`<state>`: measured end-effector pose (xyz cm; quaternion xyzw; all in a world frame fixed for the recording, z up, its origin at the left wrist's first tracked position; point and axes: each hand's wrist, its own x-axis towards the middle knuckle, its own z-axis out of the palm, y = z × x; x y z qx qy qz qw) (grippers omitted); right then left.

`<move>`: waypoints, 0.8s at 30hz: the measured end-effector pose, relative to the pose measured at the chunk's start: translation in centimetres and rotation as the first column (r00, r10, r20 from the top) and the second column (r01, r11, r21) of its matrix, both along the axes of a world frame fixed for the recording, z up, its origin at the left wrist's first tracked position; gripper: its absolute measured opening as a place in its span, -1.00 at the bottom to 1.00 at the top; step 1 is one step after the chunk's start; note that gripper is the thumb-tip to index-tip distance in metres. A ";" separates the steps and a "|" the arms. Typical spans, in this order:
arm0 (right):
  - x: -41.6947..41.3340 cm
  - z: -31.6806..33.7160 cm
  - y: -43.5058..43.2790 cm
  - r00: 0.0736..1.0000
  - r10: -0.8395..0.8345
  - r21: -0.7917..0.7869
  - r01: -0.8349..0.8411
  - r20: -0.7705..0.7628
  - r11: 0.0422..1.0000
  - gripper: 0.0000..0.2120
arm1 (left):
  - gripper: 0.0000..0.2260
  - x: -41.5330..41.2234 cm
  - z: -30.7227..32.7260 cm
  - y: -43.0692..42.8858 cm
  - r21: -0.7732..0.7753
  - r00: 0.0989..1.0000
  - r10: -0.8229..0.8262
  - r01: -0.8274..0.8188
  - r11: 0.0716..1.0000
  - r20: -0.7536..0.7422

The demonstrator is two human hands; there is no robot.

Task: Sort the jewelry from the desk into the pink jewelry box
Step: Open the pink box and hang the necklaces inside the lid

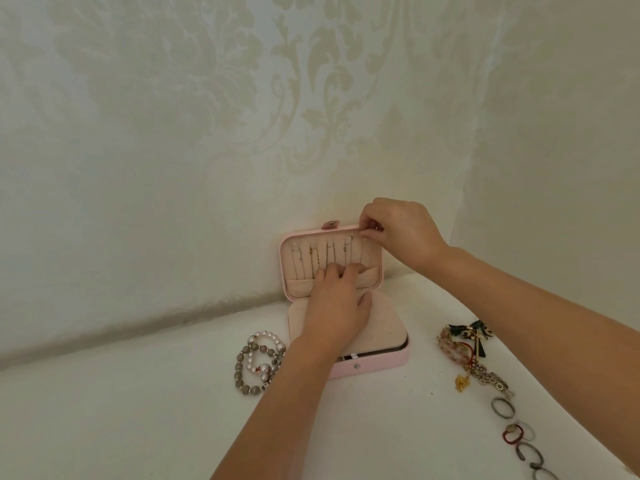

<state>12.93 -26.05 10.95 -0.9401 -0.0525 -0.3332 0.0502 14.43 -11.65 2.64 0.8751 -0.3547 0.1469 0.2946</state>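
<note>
Near right: row of grey and red stone rings (519, 441) on white desk (138, 410). Left: pearl and grey bead bracelets (258, 362). Centre: pink leatherette jewelry box (374, 363), open. Left hand (334, 313) over the base, fingertips bent at the pocket of the upright lid (285, 258); grip not discernible. Thin chains (313, 258) hang there. Right hand (401, 230) pinches the lid's top right edge.
</note>
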 end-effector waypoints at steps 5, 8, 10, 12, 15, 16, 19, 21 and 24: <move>0.3 -0.4 0.0 1.000 -0.001 0.018 0.001 0.020 1.000 -0.91 | -0.63 -0.1 -0.1 -0.1 0.025 1.000 0.005 -0.005 1.000 0.016; 0.5 -0.1 -0.1 1.000 0.001 0.022 -0.001 0.002 1.000 -0.90 | -0.63 -0.1 -0.1 -0.1 0.022 1.000 0.007 -0.007 1.000 0.018; 0.7 0.0 -0.2 1.000 -0.007 0.029 0.008 -0.021 1.000 -0.89 | -0.63 0.0 -0.1 -0.1 0.026 1.000 0.010 -0.011 1.000 0.019; 1.0 0.2 -0.4 0.999 -0.019 0.040 0.021 -0.045 0.999 -0.86 | -0.64 0.0 -0.1 -0.1 0.031 1.000 0.013 -0.014 0.999 0.026; 1.2 0.5 -0.6 0.997 -0.013 0.060 0.018 -0.078 0.998 -0.82 | -0.64 -0.1 -0.1 0.0 0.038 1.000 0.016 -0.017 0.999 0.021; 1.3 0.6 -0.7 0.996 -0.007 0.063 0.012 -0.092 0.998 -0.81 | -0.64 -0.1 -0.1 0.0 0.038 1.000 0.018 -0.019 0.999 0.020; 1.5 1.0 -0.9 0.990 0.016 0.038 -0.010 -0.141 0.999 -0.80 | -0.64 -0.1 -0.1 0.0 0.023 1.000 0.022 -0.022 1.000 0.016; 1.5 1.2 -1.1 0.985 0.026 0.027 -0.021 -0.168 0.999 -0.79 | -0.65 -0.1 -0.1 0.0 0.014 1.000 0.023 -0.023 1.000 0.013; 1.7 1.4 -1.3 0.977 0.044 0.037 -0.037 -0.207 0.999 -0.78 | -0.65 -0.1 -0.2 0.0 0.003 1.000 0.018 -0.018 1.000 0.015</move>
